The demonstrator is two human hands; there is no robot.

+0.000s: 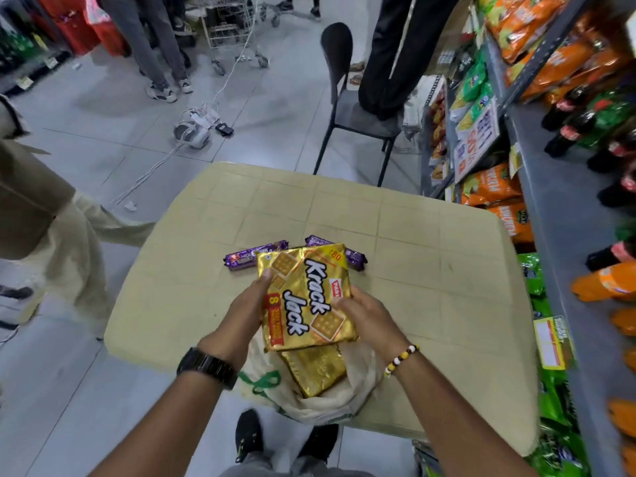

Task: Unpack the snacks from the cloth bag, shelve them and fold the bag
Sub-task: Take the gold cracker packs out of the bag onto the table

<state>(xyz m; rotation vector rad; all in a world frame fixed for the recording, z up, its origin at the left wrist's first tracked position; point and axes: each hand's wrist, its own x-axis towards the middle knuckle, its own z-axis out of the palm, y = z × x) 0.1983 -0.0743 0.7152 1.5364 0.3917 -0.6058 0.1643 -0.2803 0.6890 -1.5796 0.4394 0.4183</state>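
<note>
- A person in beige clothing (51, 215) stands just beside the left edge of the worktop (430, 270). Open grey floor tiles (86, 373) run along its near-left side.
- Farther back on the floor lies a white device with loose cables (192, 130). Behind it stands a wire trolley (234, 32), among the legs of other people.
- The worktop shows bare, tile-patterned surface across its far half and right side.
- A purple biscuit roll (254, 258) lies on the worktop just beyond the held pack.
- The left hand (244, 311), with a black watch at the wrist, grips the left edge of the Krack Jack pack (306, 297); its thumb lies on top and its fingers curl beneath.
- The Krack Jack pack is held roughly flat, lifted above the bag's mouth and off the worktop.
- The cloth bag (358, 387) lies at the worktop's near edge with its mouth open and a green handle showing. A second gold pack (316, 371) pokes out of it.
- The right hand (368, 318), with a bead bracelet at the wrist, has its fingers closed on the pack's right edge.
- A second purple roll (356, 258) lies angled at the right, partly hidden by the pack.
- A dark chair (351, 111) stands beyond the far edge, with a dark trouser leg on its seat.
- The grey shelf unit (557, 208) runs close along the worktop's right edge. It holds orange snack bags (492, 187) and soda bottles (585, 118).
</note>
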